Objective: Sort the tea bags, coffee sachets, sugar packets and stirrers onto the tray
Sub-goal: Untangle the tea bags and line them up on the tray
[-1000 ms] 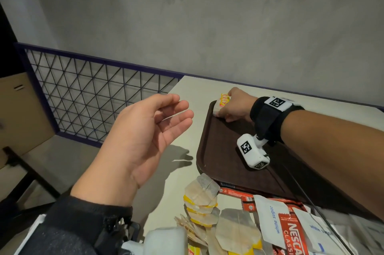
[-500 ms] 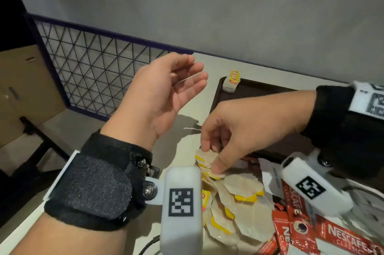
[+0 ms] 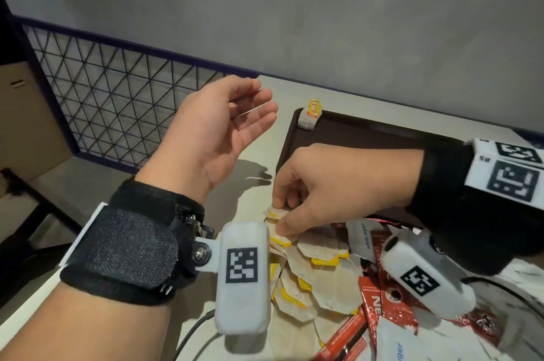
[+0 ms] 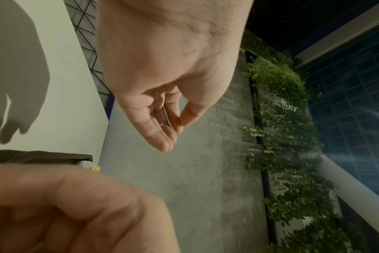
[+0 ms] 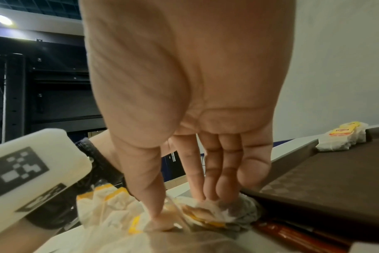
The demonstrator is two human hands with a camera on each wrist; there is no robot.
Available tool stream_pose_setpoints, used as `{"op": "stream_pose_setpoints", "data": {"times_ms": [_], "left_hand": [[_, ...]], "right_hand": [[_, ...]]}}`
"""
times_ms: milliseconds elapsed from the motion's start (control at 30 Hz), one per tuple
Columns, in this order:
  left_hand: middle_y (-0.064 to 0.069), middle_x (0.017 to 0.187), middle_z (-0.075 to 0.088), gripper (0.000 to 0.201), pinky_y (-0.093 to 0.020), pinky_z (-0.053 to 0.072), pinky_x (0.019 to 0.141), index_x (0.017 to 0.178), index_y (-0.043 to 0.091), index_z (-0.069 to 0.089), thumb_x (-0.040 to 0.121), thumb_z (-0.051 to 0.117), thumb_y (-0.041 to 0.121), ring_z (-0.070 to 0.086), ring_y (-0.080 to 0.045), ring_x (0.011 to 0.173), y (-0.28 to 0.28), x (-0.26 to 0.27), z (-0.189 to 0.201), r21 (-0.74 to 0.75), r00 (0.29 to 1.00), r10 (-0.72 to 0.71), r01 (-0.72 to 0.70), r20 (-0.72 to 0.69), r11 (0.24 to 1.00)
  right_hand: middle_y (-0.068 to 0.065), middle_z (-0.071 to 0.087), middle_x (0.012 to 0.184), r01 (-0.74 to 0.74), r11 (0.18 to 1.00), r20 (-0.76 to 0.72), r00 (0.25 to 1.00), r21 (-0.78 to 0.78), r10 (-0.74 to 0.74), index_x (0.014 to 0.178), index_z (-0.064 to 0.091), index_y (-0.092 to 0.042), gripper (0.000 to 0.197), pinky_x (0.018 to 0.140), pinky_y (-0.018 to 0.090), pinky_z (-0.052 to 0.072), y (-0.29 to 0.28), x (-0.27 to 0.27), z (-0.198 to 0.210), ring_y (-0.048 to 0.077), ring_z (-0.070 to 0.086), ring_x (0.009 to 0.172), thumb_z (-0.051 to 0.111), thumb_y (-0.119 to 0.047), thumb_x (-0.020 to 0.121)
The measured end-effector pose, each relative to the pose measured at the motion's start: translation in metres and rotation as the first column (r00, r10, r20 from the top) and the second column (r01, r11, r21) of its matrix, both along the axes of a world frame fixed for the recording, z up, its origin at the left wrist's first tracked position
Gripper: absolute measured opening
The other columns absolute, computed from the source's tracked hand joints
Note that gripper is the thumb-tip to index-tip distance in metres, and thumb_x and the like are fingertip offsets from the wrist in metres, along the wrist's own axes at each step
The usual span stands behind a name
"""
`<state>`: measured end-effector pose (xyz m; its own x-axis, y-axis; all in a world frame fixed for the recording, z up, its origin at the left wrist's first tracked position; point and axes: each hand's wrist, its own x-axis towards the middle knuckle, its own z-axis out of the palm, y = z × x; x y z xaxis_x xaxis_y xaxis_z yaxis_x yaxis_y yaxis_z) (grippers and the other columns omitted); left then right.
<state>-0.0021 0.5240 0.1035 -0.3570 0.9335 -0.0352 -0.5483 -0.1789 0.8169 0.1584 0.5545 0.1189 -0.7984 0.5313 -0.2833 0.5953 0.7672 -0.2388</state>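
A brown tray lies on the pale table with a small stack of yellow-tagged tea bags in its far left corner. In front of the tray is a loose pile of tea bags, red coffee sachets and white sugar packets. My right hand pinches a few tea bags at the top of that pile, thumb on the near side. My left hand hovers palm up, left of the tray. A thin pale strip sits between its thumb and fingers; what the strip is stays unclear.
A black wire-mesh railing runs along the table's left side, with a drop to the floor beyond it. A grey wall backs the table. A cable trails near the front edge. The tray's surface is bare apart from the corner stack.
My right hand left the tea bag stack in the tray's far corner, came back to the pile and closed on tea bags there. My left hand kept its raised pose.
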Motion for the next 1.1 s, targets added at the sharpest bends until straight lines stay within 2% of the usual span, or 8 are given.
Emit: {"op": "stream_pose_setpoints", "data": {"times_ms": [167, 433, 500, 600, 700, 800, 933, 1100], "left_hand": [[-0.009, 0.083, 0.073, 0.015, -0.025, 0.062, 0.064, 0.091, 0.006, 0.068, 0.1, 0.059, 0.012, 0.073, -0.017, 0.07, -0.001, -0.001, 0.0, 0.0, 1.0, 0.005, -0.005, -0.001, 1.0], [-0.007, 0.086, 0.076, 0.012, -0.027, 0.063, 0.067, 0.093, 0.009, 0.068, 0.1, 0.06, 0.015, 0.074, -0.02, 0.072, -0.003, 0.003, 0.002, -0.017, 0.996, -0.006, 0.004, -0.086, 1.0], [-0.006, 0.09, 0.078, 0.012, -0.028, 0.063, 0.07, 0.095, 0.011, 0.07, 0.1, 0.061, 0.018, 0.075, -0.02, 0.077, -0.005, 0.005, 0.004, -0.025, 0.989, -0.017, 0.013, -0.146, 1.0], [-0.006, 0.102, 0.081, 0.013, -0.035, 0.064, 0.084, 0.102, 0.013, 0.073, 0.099, 0.064, 0.023, 0.077, -0.024, 0.095, -0.011, 0.013, 0.01, -0.023, 0.943, -0.045, 0.04, -0.33, 0.999], [-0.004, 0.111, 0.08, 0.021, -0.043, 0.057, 0.1, 0.112, 0.014, 0.074, 0.1, 0.063, 0.028, 0.072, -0.025, 0.113, -0.022, 0.031, 0.019, -0.004, 0.863, -0.102, 0.115, -0.496, 0.993], [-0.002, 0.115, 0.078, 0.031, -0.042, 0.053, 0.102, 0.119, 0.016, 0.072, 0.096, 0.063, 0.035, 0.07, -0.021, 0.116, -0.029, 0.058, 0.027, -0.027, 0.802, -0.207, 0.232, -0.561, 0.972], [-0.015, 0.111, 0.076, 0.029, -0.042, 0.054, 0.096, 0.116, 0.016, 0.074, 0.094, 0.07, 0.035, 0.072, -0.02, 0.101, -0.029, 0.095, 0.033, -0.076, 0.697, -0.327, 0.366, -0.638, 0.927], [-0.008, 0.105, 0.08, 0.02, -0.039, 0.062, 0.086, 0.102, 0.019, 0.08, 0.09, 0.068, 0.028, 0.077, -0.023, 0.096, -0.028, 0.12, 0.024, -0.062, 0.695, -0.369, 0.424, -0.618, 0.903]], "right_hand": [[-0.014, 0.069, 0.078, -0.012, 0.998, -0.043, 0.999, 0.057, 0.014, 0.096, 0.075, -0.027, 0.013, 0.058, 0.013, 0.046, 0.0, -0.001, -0.006, 0.002, 0.064, 0.07, 0.069, -0.038, 0.093], [-0.008, 0.067, 0.074, 0.134, 0.99, -0.255, 0.959, 0.036, -0.121, 0.086, 0.072, -0.025, 0.015, 0.059, 0.015, 0.047, 0.011, 0.011, -0.005, 0.004, 0.06, 0.067, 0.066, -0.035, 0.096], [-0.005, 0.069, 0.078, 0.211, 0.977, -0.36, 0.911, -0.011, -0.201, 0.087, 0.073, -0.02, 0.014, 0.065, 0.022, 0.051, 0.013, 0.019, -0.003, 0.006, 0.061, 0.069, 0.067, -0.029, 0.096], [0.005, 0.071, 0.076, 0.297, 0.929, -0.518, 0.771, -0.222, -0.371, 0.089, 0.073, -0.01, 0.011, 0.065, 0.03, 0.053, 0.012, 0.04, 0.006, 0.008, 0.063, 0.065, 0.067, -0.018, 0.095], [0.01, 0.072, 0.079, 0.249, 0.885, -0.629, 0.629, -0.393, -0.457, 0.088, 0.072, -0.004, 0.009, 0.065, 0.037, 0.052, 0.001, 0.072, 0.023, 0.016, 0.064, 0.068, 0.068, -0.01, 0.093], [0.01, 0.07, 0.079, 0.172, 0.879, -0.71, 0.531, -0.444, -0.463, 0.087, 0.072, -0.002, 0.007, 0.062, 0.036, 0.049, -0.009, 0.104, 0.038, 0.02, 0.062, 0.067, 0.067, -0.003, 0.092], [0.016, 0.07, 0.081, 0.162, 0.913, -0.741, 0.54, -0.374, -0.399, 0.092, 0.074, -0.003, 0.007, 0.06, 0.036, 0.049, -0.007, 0.128, 0.051, 0.02, 0.062, 0.068, 0.067, -0.002, 0.092], [0.014, 0.074, 0.081, 0.212, 0.938, -0.731, 0.588, -0.274, -0.346, 0.093, 0.075, -0.015, 0.01, 0.063, 0.039, 0.051, -0.001, 0.146, 0.056, 0.022, 0.064, 0.07, 0.069, -0.008, 0.091]]}}
